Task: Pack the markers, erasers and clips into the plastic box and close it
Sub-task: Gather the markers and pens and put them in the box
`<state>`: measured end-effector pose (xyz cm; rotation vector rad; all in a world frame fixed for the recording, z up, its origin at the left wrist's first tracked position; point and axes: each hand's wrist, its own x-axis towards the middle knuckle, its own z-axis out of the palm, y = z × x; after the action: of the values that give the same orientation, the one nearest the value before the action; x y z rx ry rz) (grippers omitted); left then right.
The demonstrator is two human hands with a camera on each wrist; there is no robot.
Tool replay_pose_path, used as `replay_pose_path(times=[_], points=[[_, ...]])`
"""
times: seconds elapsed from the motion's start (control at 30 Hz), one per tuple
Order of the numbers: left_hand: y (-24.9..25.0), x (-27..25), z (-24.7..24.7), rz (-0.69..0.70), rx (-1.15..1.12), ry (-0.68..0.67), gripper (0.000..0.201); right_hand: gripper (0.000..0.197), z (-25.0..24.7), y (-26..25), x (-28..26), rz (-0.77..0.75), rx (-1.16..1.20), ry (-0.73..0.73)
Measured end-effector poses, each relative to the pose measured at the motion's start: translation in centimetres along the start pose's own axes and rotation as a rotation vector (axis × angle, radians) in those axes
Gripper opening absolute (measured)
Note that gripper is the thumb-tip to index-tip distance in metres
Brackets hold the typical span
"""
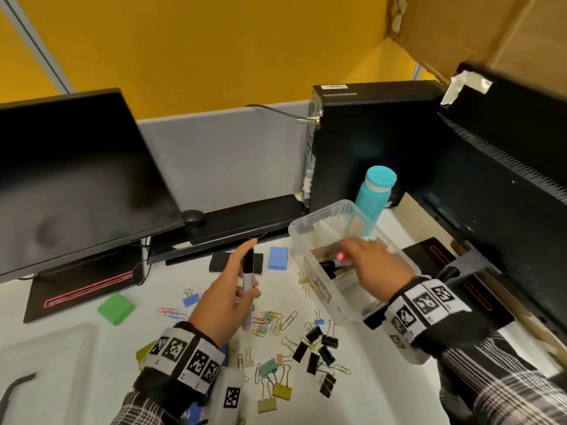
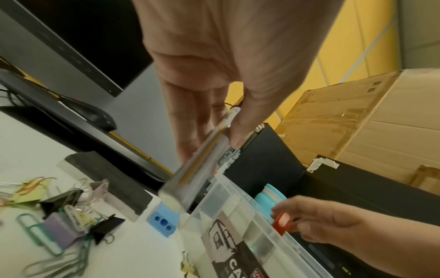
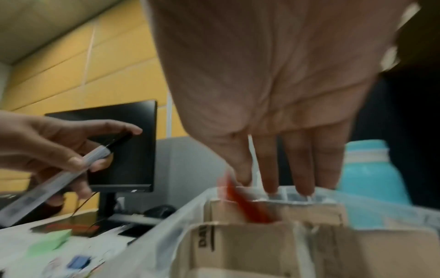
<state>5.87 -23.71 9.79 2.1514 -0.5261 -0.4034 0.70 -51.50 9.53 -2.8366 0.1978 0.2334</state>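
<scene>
My left hand hovers over the desk left of the box and grips a white marker with a black cap, which also shows as a blurred marker. Over the clear plastic box, my right hand pinches a red-capped marker and lowers it in, seen as a blurred red marker. At least one dark marker lies inside. On the desk are a blue eraser, a black eraser, a green eraser and several binder and paper clips.
A teal bottle stands just behind the box beside a black computer tower. A monitor and a keyboard fill the back left. A translucent lid lies at the front left. Cardboard dividers sit inside the box.
</scene>
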Motion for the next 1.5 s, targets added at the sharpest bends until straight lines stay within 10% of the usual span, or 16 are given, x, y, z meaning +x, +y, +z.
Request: replay_pose_path(times=[0.17, 0.5, 0.87, 1.33, 1.5], points=[[-1.4, -1.0, -0.2, -0.033, -0.003, 0.061, 0.06, 0.057, -0.5, 0.5, 1.4, 0.036, 0.095, -0.198], [1.7, 0.8, 0.4, 0.041, -0.215, 0.284, 0.041, 0.039, 0.5, 4.5, -1.3, 0.19, 0.116, 0.134], [5.1, 6.4, 5.2, 0.165, -0.126, 0.321, 0.013, 0.045, -0.3, 6.7, -1.0, 0.108, 0.062, -0.16], [7.0, 12.3, 13.3, 0.174, 0.613, -0.422, 0.071, 0.065, 4.7, 6.6, -2.4, 0.274, 0.132, 0.147], [6.8, 12.6, 14.1, 0.11, 0.862, -0.469, 0.038, 0.067, 4.7, 6.6, -2.5, 0.272, 0.115, 0.158]])
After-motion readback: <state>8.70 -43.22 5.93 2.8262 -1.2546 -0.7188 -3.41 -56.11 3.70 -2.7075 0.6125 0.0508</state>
